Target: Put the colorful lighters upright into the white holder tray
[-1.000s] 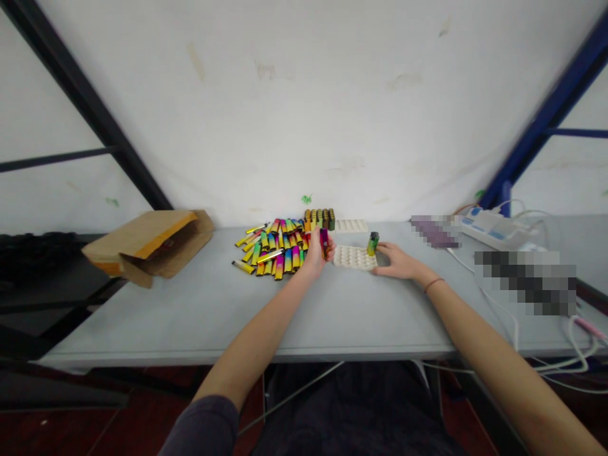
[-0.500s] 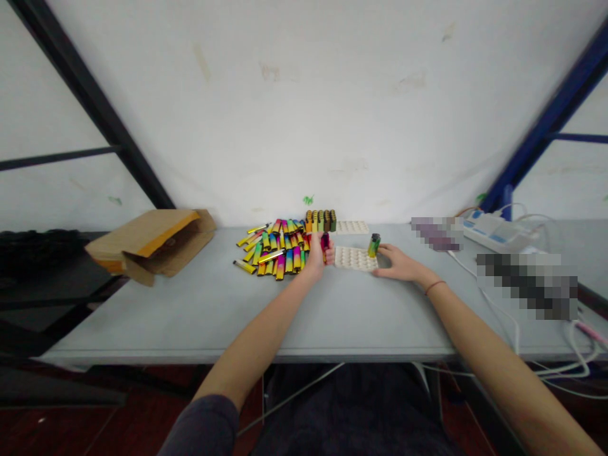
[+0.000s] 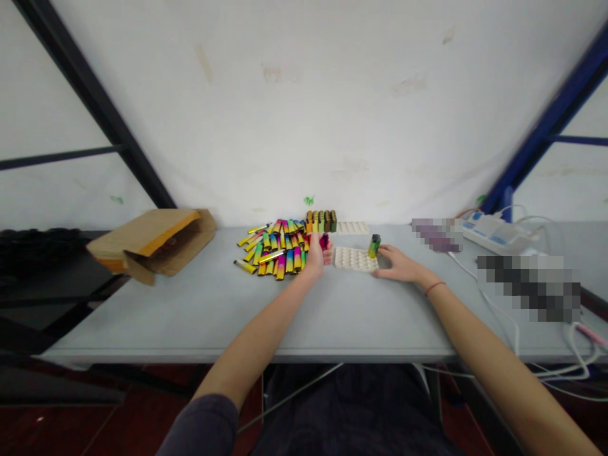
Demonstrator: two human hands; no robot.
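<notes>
My left hand (image 3: 316, 255) is closed around a red-purple lighter (image 3: 324, 241), and only its upper part shows above the fingers. It is at the right side of a pile of shiny rainbow-coloured lighters (image 3: 280, 259). A white tray (image 3: 351, 259) with rows of small hollows lies just to the right. In the tray's right end stands one green-yellow lighter (image 3: 374, 246) with a dark top. My right hand (image 3: 396, 263) grips that end, thumb at the near corner and fingers behind; the fingertips are partly hidden.
Several upright lighters (image 3: 322, 221) stand in a block by the wall, beside a second white tray (image 3: 352, 227). An open cardboard box (image 3: 152, 240) lies at the left. A power strip (image 3: 496, 233), white cables (image 3: 503, 309) and blurred-out items occupy the right.
My left hand has turned slightly and the red-purple lighter in it shows less. My right hand, the tray and the standing lighter stay in place.
</notes>
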